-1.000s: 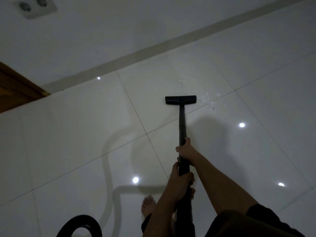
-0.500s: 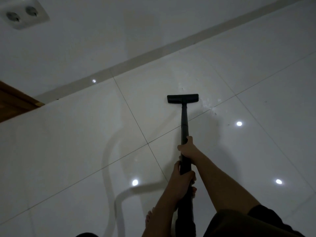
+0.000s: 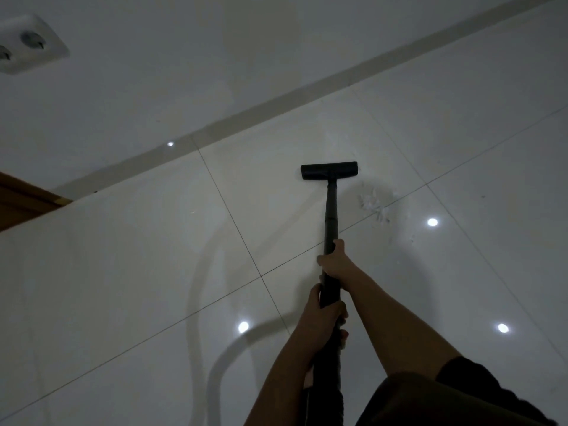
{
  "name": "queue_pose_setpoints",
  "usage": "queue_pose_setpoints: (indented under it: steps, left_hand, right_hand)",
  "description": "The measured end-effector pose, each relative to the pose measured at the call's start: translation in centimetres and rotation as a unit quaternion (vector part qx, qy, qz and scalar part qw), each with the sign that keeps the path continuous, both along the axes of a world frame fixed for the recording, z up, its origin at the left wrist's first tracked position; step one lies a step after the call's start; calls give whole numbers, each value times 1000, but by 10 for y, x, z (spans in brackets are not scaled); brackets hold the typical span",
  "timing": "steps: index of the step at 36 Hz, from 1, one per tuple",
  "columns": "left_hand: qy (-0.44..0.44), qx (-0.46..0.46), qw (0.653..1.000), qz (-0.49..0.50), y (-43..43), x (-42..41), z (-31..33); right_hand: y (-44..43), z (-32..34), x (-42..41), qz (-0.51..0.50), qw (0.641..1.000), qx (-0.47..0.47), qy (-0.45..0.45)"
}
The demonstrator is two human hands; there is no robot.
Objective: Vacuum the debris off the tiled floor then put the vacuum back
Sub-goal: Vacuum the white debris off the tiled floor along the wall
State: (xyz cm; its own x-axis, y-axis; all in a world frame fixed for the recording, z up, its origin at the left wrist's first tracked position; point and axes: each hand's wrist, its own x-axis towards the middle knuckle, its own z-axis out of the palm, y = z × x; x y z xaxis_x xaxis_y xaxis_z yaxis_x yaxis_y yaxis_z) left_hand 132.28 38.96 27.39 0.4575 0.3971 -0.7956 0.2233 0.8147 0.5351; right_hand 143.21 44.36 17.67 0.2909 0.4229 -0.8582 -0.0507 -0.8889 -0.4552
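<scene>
I'm looking down on the tiled floor (image 3: 123, 287), with the vacuum wand (image 3: 331, 216) running straight away from me and the nozzle (image 3: 329, 171) sitting flat on the tile. Right hand (image 3: 333, 261) is gripping the wand forward, left hand (image 3: 322, 315) gripping it behind. Debris (image 3: 376, 207) is lying just right of the wand, nearer me than the nozzle; the right hand's closer.

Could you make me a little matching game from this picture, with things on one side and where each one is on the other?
Things:
1. vacuum head
2. debris
3. wall socket
4. right hand

Places:
a. upper left, on the wall
b. gripping the tube
c. scattered on the floor, right of the tube
d. flat on the floor, at the tube's far end

Pairs: 1-d, 2-c, 3-a, 4-b
</scene>
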Motion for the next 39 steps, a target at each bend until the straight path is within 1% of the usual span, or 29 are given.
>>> queue_pose_setpoints:
  steps: [15,24,39]
  left_hand:
    - [7,-11,1000,7,39,25,-6]
    - [-8,-7,1000,-17,74,32,-8]
    - [-9,13,998,-55,113,43,-13]
  right_hand:
    - [40,-2,22,7,1000,-13,2]
    - [71,0,32,22,999,-22,-21]
    - [104,-2,48,3,1000,3,-21]
